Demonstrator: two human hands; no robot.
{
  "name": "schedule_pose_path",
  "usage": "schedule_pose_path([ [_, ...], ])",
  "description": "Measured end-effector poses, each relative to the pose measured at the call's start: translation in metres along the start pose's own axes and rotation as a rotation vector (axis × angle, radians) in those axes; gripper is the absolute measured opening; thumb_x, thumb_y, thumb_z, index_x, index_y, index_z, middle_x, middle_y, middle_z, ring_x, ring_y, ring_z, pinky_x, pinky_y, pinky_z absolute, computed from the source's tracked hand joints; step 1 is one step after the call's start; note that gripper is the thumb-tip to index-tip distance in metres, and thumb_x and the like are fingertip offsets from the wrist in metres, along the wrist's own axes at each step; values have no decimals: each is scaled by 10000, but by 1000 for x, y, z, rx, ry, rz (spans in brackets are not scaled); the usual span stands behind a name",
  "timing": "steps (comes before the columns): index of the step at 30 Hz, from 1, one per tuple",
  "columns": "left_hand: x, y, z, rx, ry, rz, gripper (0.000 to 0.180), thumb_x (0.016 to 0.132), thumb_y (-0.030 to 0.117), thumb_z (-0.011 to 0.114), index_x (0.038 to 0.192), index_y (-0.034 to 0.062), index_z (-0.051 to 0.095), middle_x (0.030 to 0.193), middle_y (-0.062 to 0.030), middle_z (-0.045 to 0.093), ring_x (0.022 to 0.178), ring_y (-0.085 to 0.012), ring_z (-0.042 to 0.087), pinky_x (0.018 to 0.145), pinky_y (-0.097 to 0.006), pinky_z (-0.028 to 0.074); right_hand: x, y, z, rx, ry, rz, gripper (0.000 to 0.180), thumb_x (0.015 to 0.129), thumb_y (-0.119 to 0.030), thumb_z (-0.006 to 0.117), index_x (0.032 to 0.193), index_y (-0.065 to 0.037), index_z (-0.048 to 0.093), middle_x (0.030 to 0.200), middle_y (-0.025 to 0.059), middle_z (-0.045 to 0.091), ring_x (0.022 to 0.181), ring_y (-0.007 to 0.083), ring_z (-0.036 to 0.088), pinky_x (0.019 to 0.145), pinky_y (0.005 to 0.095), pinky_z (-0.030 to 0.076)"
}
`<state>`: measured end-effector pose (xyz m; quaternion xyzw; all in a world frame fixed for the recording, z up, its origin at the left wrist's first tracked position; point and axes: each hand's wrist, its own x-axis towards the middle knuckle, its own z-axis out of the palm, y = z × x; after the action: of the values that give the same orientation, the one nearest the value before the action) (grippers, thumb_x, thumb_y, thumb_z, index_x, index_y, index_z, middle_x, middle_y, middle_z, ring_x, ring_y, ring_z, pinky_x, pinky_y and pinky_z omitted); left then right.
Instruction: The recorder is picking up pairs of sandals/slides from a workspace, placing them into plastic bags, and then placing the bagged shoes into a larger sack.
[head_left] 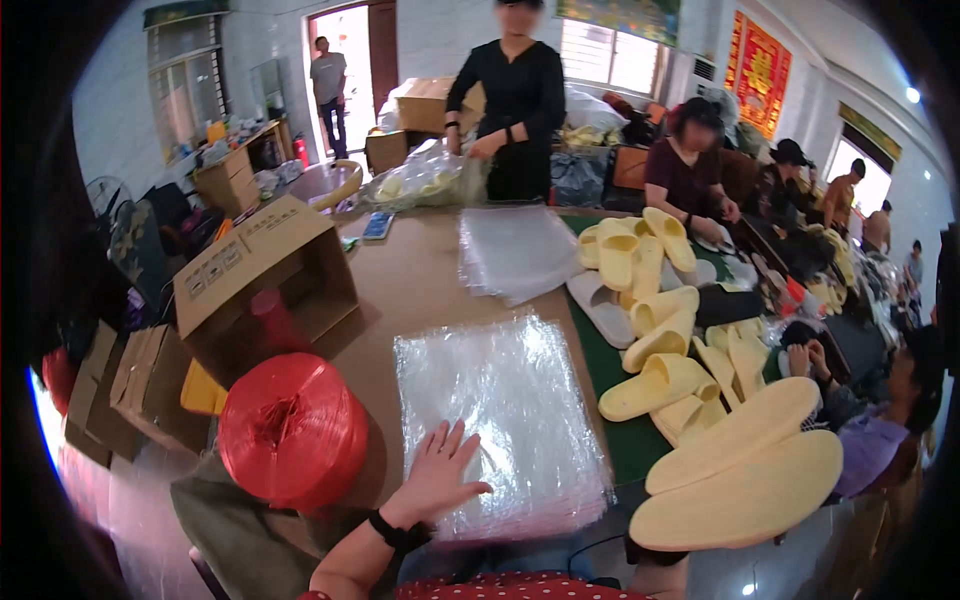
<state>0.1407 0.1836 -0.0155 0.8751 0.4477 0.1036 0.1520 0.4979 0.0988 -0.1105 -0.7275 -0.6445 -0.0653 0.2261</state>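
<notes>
My left hand (443, 470) lies spread and flat on a stack of clear plastic bags (500, 400), with a dark band round its wrist. At the lower right, a pair of pale yellow slippers (740, 475) is held up with the soles facing me. My right forearm (660, 575) reaches up behind them, and the slippers hide that hand's fingers. Beyond the pair, several loose yellow slippers (660, 385) are heaped on a green surface (625, 450), with a grey slipper (602, 308) and a black slipper (727, 304) among them.
A big roll of red plastic twine (292, 432) stands left of the bags. Behind it is an open cardboard box (270, 260). Farther off lie a second bag stack (515, 250) and a phone (378, 226). A co-worker in black (520, 110) handles a filled bag across the table.
</notes>
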Motion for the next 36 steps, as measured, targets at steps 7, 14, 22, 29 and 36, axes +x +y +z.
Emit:
schedule_pose_path([
  [7,3,-14,0,57,120,82,790,824,497,665,1421,49,403,1505,-285,257,1414,-453,204,1155,-515,200,-7,4,18,-259,352,-150,611,896,-293,655,1375,-4,409,1192,123,598,1078,263,593,954,436,463],
  [14,-10,-9,36,-28,3,231,849,785,672,608,1460,204,391,1551,-154,278,1426,-425,213,1155,-525,186,45,-119,-78,1297,146,92,445,920,-294,610,1211,35,541,1146,117,621,1055,198,596,888,334,477],
  [22,-6,-8,43,-259,-6,129,784,773,606,663,1417,204,466,1503,-124,378,1451,-380,171,1156,-547,161,46,-122,-48,539,-242,-172,258,877,-201,582,1016,14,552,945,230,618,821,434,611,683,528,471],
  [29,-17,8,36,-58,19,141,784,788,597,649,1419,172,457,1525,-151,335,1446,-399,168,1156,-529,164,31,-97,-37,297,-305,-39,242,892,-230,581,921,3,526,878,236,600,757,435,605,661,523,489],
  [36,-11,1,14,-100,-22,188,654,843,461,635,1373,106,489,1472,-210,385,1369,-452,303,1131,-508,254,25,-60,-75,532,-70,228,163,895,-127,568,889,36,564,867,216,626,770,336,636,673,440,495],
])
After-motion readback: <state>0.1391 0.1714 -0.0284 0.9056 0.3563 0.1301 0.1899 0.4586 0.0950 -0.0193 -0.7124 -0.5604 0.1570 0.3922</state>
